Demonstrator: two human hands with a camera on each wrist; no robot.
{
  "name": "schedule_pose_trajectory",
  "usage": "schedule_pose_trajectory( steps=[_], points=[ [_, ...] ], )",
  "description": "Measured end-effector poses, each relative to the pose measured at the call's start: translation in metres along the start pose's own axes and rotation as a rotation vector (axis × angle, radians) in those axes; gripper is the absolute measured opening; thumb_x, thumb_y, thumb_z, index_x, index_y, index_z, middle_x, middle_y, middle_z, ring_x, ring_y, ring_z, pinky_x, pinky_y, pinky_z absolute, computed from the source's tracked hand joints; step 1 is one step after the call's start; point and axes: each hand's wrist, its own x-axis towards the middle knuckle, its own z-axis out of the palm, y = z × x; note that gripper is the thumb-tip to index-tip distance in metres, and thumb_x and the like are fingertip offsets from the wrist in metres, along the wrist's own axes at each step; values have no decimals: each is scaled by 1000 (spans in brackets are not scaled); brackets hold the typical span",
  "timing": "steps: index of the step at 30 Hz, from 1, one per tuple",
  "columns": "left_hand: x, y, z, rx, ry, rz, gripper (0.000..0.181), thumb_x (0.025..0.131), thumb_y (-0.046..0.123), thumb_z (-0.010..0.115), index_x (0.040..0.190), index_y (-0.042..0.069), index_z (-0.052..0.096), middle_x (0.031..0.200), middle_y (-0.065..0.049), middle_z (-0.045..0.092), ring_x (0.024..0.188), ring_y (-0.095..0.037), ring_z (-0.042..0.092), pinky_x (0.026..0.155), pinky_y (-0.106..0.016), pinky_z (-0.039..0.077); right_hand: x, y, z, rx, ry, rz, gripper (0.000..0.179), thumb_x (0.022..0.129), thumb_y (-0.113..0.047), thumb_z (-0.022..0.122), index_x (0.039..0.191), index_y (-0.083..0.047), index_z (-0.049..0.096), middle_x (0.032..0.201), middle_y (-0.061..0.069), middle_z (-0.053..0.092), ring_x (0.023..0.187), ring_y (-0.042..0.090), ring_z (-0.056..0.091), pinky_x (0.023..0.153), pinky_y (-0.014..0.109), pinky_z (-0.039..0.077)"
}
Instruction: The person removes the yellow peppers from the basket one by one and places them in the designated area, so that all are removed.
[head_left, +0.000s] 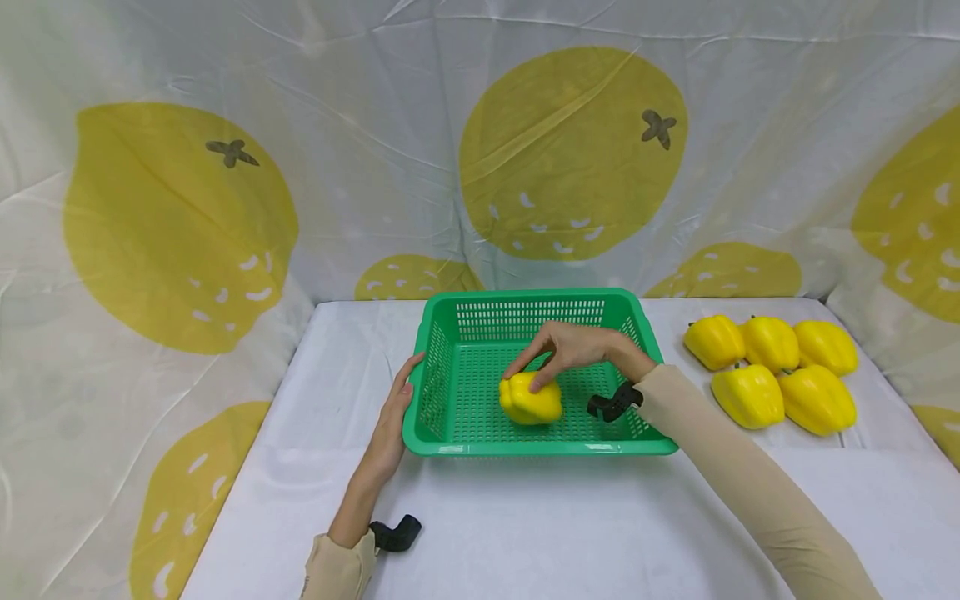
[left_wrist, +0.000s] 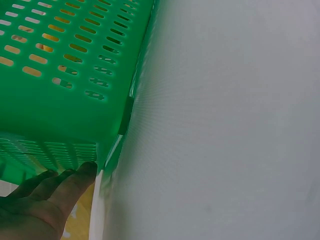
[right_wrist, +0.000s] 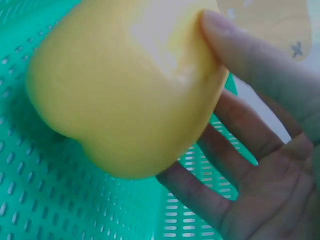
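A yellow bell pepper is inside the green plastic basket, left of its middle. My right hand reaches over the basket's right side and grips the pepper from above. In the right wrist view the thumb presses one side of the pepper while the fingers lie along the other. At the basket's left side, my left hand touches the outer wall by the rim. Its fingers look nearly straight against the slotted wall in the left wrist view.
Several more yellow bell peppers lie grouped on the white-covered table, right of the basket. A white cloth printed with lemons hangs behind the table and along its sides. Each wrist wears a black mount.
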Motion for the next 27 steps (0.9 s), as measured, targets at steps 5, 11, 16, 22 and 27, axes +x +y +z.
schedule_pose_trajectory(
  steps=[5, 11, 16, 22, 27],
  points=[
    [-1, 0, 1, 6, -2, -4, 49, 114, 46, 18, 162, 41, 24, 171, 8, 19, 146, -17, 27, 116, -35, 23, -3, -2, -4, -62, 134, 26, 40, 91, -16, 80, 130, -11, 73, 131, 8, 73, 125, 29, 66, 97, 33, 57],
    [-1, 1, 1, 7, -2, -4, 48, 114, 47, 19, 162, 42, 24, 171, 8, 19, 145, -18, 28, 116, -36, 24, -7, -1, -12, -154, 315, 113, 38, 91, -19, 81, 129, -20, 75, 129, 2, 74, 127, 22, 65, 103, 37, 54],
    [0, 0, 0, 8, 0, 1, 49, 114, 48, 19, 162, 42, 25, 171, 8, 19, 145, -18, 28, 117, -40, 23, -8, -1, -15, -215, 378, 140, 39, 92, -19, 79, 131, -17, 73, 131, 6, 73, 126, 25, 66, 103, 42, 53],
    [-1, 0, 0, -1, -2, 0, 49, 113, 48, 19, 162, 42, 24, 170, 6, 20, 144, -19, 30, 109, -16, 29, -4, 3, -15, -261, 344, 126, 39, 95, -18, 76, 134, -12, 71, 134, 11, 71, 126, 29, 65, 103, 44, 54],
    [-1, 0, -1, -3, 1, -3, 49, 113, 48, 19, 162, 42, 24, 170, 6, 20, 144, -19, 30, 108, -15, 29, 1, 6, -13, -243, 335, 135, 39, 99, -18, 71, 137, -10, 68, 138, 11, 68, 123, 26, 64, 100, 40, 54]
  ],
)
